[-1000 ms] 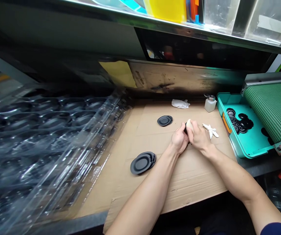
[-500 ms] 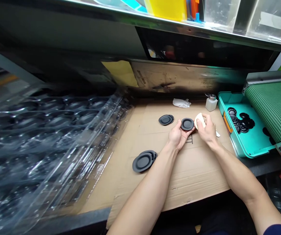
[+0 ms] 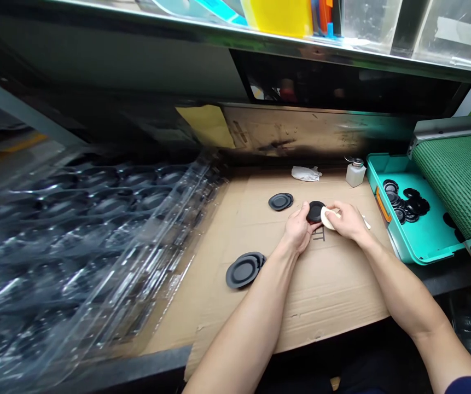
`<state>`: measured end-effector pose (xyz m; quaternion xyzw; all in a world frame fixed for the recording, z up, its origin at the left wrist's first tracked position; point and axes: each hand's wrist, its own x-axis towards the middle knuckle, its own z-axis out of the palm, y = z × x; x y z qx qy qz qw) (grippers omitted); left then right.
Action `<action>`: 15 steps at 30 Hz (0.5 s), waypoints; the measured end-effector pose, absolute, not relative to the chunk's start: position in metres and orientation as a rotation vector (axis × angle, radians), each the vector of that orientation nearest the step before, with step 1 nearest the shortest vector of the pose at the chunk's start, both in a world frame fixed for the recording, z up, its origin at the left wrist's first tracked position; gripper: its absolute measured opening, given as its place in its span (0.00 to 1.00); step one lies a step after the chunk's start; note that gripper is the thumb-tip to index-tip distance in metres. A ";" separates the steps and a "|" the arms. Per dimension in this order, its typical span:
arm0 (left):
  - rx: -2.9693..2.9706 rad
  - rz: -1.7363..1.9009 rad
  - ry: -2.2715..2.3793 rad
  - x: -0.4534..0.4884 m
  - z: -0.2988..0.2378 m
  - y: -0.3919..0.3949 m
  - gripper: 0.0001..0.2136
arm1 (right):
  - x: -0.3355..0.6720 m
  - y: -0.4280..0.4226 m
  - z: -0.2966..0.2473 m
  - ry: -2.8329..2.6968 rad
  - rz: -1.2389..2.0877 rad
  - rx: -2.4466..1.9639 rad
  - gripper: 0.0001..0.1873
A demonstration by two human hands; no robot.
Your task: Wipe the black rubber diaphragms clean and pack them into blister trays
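Left hand (image 3: 300,230) has a round black disc (image 3: 315,212) in its grip. The fingers curl up around the disc's edge, so the grip is mostly closed, and the disc sits just above the cardboard. Right hand (image 3: 350,221) is closed on a soft, pale pad (image 3: 329,218). The pad presses against the right side of the disc, so the two hands are very close together. It is too small to tell if the pad is cloth or sponge.

Under the hands lies a big cardboard sheet (image 3: 321,306) on the surface, with black printed letters (image 3: 319,235) just below the disc. Up and to the left of the hands sits a small stack of black discs (image 3: 280,202). A bigger stack of black discs (image 3: 244,272) sits nearer the person, by the left arm. A thin white scrap (image 3: 366,221) lies just past the right hand. Farther back are a crumpled white cloth (image 3: 306,173) and a small clear bottle with a metal top (image 3: 355,174).

On the right is a teal tray (image 3: 422,241) with a pile of black discs (image 3: 403,202) in it. A green conveyor belt (image 3: 460,180) runs beside the tray. On the left, clear plastic trays (image 3: 96,246) lie in a tall stack. Above everything is a metal shelf (image 3: 301,46) with a yellow sheet (image 3: 278,16) on it.
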<state>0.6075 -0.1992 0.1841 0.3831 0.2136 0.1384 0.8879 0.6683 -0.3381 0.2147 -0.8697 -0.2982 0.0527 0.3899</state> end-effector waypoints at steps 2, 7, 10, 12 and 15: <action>0.770 0.274 0.449 0.607 0.190 -0.194 0.13 | 0.668 -0.339 0.215 -0.640 -0.043 -2.229 0.17; 0.625 0.200 0.369 0.597 0.207 -0.174 0.16 | 0.662 -0.337 0.221 -0.661 -0.071 -2.143 0.20; 0.546 0.219 0.310 0.589 0.217 -0.162 0.16 | 0.661 -0.339 0.227 -0.833 -0.133 -2.261 0.20; 0.483 0.209 0.313 0.586 0.222 -0.157 0.20 | 0.663 -0.343 0.231 -0.863 -0.255 -2.410 0.22; 0.384 0.108 0.361 0.584 0.225 -0.154 0.27 | 0.670 -0.351 0.234 -0.734 -0.296 -2.702 0.18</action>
